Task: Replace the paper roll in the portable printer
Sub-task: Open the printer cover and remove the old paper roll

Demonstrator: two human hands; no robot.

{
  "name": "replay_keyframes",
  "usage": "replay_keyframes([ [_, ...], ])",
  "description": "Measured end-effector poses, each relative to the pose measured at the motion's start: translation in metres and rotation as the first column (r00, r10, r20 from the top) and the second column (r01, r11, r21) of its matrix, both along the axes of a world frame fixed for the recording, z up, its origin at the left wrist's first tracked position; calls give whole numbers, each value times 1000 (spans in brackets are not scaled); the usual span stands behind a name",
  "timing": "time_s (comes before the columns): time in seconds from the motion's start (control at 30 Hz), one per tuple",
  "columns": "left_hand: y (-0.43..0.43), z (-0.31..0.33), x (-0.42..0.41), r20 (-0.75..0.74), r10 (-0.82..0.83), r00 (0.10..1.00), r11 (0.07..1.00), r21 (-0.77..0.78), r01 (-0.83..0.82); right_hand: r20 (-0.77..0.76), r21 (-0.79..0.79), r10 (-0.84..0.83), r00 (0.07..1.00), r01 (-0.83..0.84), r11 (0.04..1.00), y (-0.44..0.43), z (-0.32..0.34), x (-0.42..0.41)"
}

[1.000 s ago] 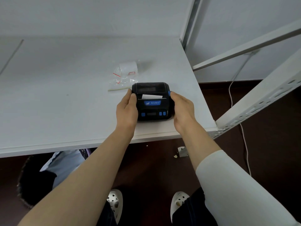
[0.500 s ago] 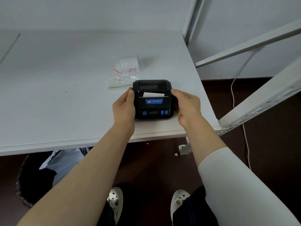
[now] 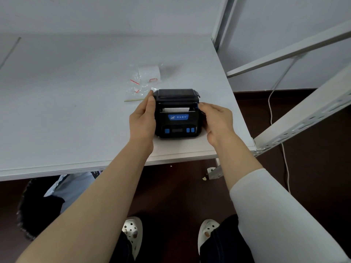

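A black portable printer [image 3: 177, 121] with a blue label and blue buttons sits near the front right corner of the white table [image 3: 66, 111]. Its lid [image 3: 175, 93] is lifted slightly at the back, and white paper [image 3: 175, 109] shows in the gap. My left hand [image 3: 142, 120] grips the printer's left side. My right hand [image 3: 216, 120] holds its right side, fingertips on the blue latch by the lid. A new white paper roll [image 3: 149, 73] in clear plastic wrap lies just behind the printer.
A white metal rack frame [image 3: 303, 122] rises at the table's right edge, with a white cable [image 3: 271, 111] hanging behind it. Under the table edge are my white shoes [image 3: 133, 234] and dark fabric [image 3: 38, 211] on the floor.
The printer's lid has popped up, widening the gap over the paper. My right fingers moved forward onto the latch at the lid's right side; my left hand slid along the left side.
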State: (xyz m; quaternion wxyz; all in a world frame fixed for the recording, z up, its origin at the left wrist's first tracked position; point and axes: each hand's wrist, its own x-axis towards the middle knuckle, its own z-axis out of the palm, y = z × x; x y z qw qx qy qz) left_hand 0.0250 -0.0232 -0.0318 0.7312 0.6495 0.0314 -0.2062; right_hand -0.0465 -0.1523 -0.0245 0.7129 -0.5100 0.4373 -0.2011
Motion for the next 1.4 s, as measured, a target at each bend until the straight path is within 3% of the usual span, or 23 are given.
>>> replay_keyframes([
  [0.17, 1, 4, 5, 40, -24, 999, 1000, 21, 24, -37, -51, 22, 999, -24, 998, 1, 2, 2],
  [0.4, 1, 2, 6, -45, -17, 999, 999, 45, 19, 38, -98, 131, 991, -127, 987, 5, 12, 4],
  [0.63, 1, 6, 1, -74, 49, 996, 998, 29, -47, 60, -199, 78, 995, -65, 978, 4, 17, 5],
  [0.87, 2, 7, 1, -75, 44, 996, 999, 34, -41, 122, -222, 187, 975, -156, 962, 6, 15, 11],
  [1.13, 2, 7, -6, 122, -46, 991, 992, 124, 31, -11, -262, 224, 974, -220, 940, 4, 20, 4],
  [1.27, 2, 7, -10, 192, -106, 976, 980, 187, 69, -87, -324, 357, 930, -365, 873, 5, 20, -1],
  [1.4, 2, 4, -9, 207, -120, 971, 974, 211, 76, -139, -408, 371, 918, -395, 823, 4, 15, 0],
])
